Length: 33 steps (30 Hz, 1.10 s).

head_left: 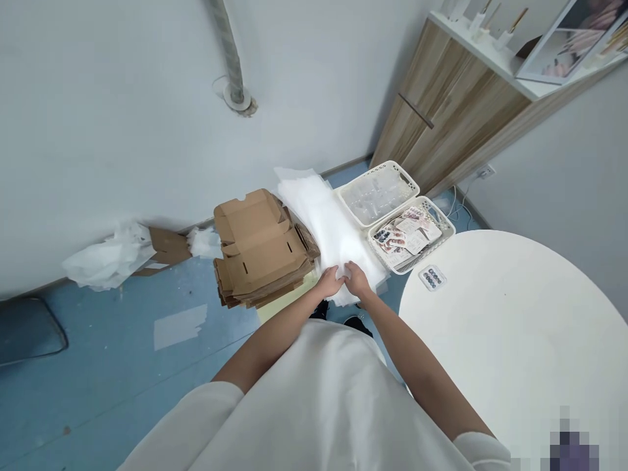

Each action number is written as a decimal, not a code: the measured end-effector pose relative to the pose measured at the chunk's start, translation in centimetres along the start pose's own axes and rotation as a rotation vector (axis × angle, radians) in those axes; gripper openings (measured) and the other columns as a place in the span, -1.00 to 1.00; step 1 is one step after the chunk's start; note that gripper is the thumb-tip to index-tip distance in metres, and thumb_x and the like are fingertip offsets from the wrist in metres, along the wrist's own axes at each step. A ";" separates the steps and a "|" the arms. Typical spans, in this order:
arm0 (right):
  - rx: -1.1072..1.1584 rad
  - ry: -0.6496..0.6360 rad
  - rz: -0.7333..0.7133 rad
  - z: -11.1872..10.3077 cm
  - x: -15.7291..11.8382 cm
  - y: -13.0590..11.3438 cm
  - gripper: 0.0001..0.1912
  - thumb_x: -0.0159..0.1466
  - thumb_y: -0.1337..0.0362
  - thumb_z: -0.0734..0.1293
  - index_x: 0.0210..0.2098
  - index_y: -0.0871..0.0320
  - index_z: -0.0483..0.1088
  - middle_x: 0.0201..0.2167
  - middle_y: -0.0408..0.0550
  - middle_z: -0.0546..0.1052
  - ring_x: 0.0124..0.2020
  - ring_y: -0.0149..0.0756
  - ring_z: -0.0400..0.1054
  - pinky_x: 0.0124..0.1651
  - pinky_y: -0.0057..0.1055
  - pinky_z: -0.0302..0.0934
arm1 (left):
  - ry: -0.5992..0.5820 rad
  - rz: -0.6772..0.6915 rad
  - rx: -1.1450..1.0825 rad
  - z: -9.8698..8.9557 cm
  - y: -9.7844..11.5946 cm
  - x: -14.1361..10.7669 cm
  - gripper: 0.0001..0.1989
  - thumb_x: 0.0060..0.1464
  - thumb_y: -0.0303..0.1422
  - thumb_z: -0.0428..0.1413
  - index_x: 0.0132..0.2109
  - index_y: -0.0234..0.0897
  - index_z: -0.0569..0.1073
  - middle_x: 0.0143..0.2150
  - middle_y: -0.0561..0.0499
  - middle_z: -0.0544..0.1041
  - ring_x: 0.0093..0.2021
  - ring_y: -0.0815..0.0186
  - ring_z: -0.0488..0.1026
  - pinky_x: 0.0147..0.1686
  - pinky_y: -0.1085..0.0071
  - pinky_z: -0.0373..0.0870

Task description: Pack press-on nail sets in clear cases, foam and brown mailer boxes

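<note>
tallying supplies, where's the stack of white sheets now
In the head view, the stack of white sheets lies mid-frame, between the unfolded cardboard boxes on the left and two white baskets on the right.

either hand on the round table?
No, the left hand and right hand are both at the white sheets, clear of the round table.

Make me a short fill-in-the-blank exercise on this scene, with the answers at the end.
The left hand and right hand are at the near end of a stack of thin sheets coloured ____.
As the person sees it, the flattened cardboard lies to the ____ of those sheets.
Across the sheets from the cardboard are ____ baskets.
The bare floor is mainly ____.

Missing words: white; left; two; blue.
</note>
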State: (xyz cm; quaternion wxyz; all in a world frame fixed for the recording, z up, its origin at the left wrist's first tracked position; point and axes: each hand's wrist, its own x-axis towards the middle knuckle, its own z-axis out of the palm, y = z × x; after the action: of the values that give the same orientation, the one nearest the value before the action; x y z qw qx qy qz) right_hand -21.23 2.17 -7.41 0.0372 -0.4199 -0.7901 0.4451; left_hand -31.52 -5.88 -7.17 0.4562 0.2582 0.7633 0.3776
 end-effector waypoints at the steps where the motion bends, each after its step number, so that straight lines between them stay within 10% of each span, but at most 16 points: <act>1: -0.003 -0.028 -0.029 0.3 -0.2 -0.3 -0.51 0.02 0.45 0.21 -0.01 0.21 0.28 0.10 0.07 0.26 0.17 -0.15 0.04 0.16 -0.13 -0.01 | 0.003 -0.011 -0.059 0.1 -0.1 0.2 -0.64 -0.17 -0.34 0.14 -0.14 -0.30 0.36 0.03 -0.20 0.37 0.10 0.11 0.24 0.05 0.25 0.13; 10: 0.058 -0.036 -0.188 -0.9 -2.4 -3.3 -0.55 0.06 0.43 0.17 -0.05 0.09 0.33 0.06 -0.06 0.32 0.12 -0.26 0.14 0.17 -0.22 0.00 | 0.138 -0.193 -0.559 0.6 1.1 1.3 -0.83 -0.04 -0.30 0.06 -0.32 -0.33 0.34 -0.37 -0.04 0.43 -0.39 0.38 0.40 -0.39 0.42 0.36; 15: 0.057 0.282 0.067 -2.5 -3.0 -2.8 -0.51 0.08 0.15 0.26 -0.01 0.16 0.25 0.07 0.10 0.28 0.11 -0.13 0.12 0.10 -0.12 0.03 | 0.097 -0.174 -0.651 0.2 1.9 0.8 -0.85 -0.02 -0.29 0.03 -0.38 -0.30 0.30 -0.49 0.08 0.34 -0.50 0.47 0.33 -0.45 0.48 0.36; 24: 0.251 0.246 0.268 -3.8 -0.6 -3.4 -0.55 -0.04 0.15 0.31 -0.15 0.15 0.33 -0.40 -0.12 0.41 -0.45 -0.37 0.29 -0.38 -0.40 0.22 | 0.094 -0.154 -0.643 -0.4 2.1 0.0 -0.82 -0.03 -0.25 0.05 -0.36 -0.29 0.30 -0.42 0.04 0.39 -0.44 0.44 0.36 -0.43 0.49 0.34; 28: -0.016 0.297 0.115 -5.0 -0.6 -4.2 -0.80 0.05 0.27 0.17 -0.37 0.14 0.37 -0.44 -0.10 0.42 -0.41 -0.30 0.29 -0.29 -0.34 0.19 | 0.098 -0.155 -0.507 -0.2 1.7 0.0 -0.75 -0.01 -0.26 0.03 -0.18 -0.29 0.30 -0.22 -0.06 0.42 -0.28 0.38 0.41 -0.32 0.46 0.32; 33: -0.170 0.356 -0.098 -6.6 -1.5 -5.4 -0.63 0.11 0.40 0.08 -0.11 0.11 0.29 -0.19 0.00 0.45 -0.19 -0.20 0.32 -0.14 -0.26 0.17 | 0.092 -0.138 -0.366 0.3 1.3 -0.3 -0.59 0.00 -0.23 0.03 -0.01 -0.27 0.21 -0.02 -0.15 0.34 -0.07 0.29 0.34 -0.18 0.40 0.28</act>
State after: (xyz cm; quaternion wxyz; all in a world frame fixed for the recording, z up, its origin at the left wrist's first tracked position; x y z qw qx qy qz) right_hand -20.83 4.26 1.02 0.1622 -0.4546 -0.8252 0.2933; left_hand -31.10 -5.24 -6.04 0.4849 0.1005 0.7178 0.4894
